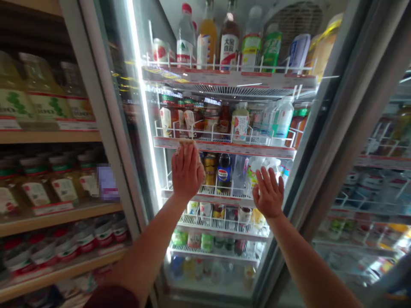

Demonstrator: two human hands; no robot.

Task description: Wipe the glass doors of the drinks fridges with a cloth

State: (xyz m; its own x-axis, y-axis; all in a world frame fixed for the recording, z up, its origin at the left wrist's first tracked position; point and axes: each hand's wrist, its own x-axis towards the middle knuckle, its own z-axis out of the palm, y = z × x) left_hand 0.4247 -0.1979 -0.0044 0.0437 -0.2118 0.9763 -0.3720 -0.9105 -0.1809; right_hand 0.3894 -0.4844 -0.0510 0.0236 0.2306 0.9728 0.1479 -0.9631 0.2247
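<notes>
My left hand (pixel 185 173) presses a light brown cloth (pixel 201 172) against the glass door (pixel 208 288) of a lit drinks fridge. Its fingers lie over the cloth, whose edges stick out above the fingertips and along the right side. Lower and to the right, my right hand (pixel 269 194) is held up with fingers spread, palm toward the glass, and nothing in it. Whether that palm touches the glass, I cannot tell. Behind the pane, a cola bottle (pixel 224 171) and a gold can (pixel 209 169) show between my hands.
Several wire shelves (pixel 224 147) of bottles and cans fill the fridge. On the left, wooden shelves (pixel 48 137) carry rows of bottled drinks. A metal door frame (pixel 324 141) runs along the right, with another stocked fridge section (pixel 375 188) past it.
</notes>
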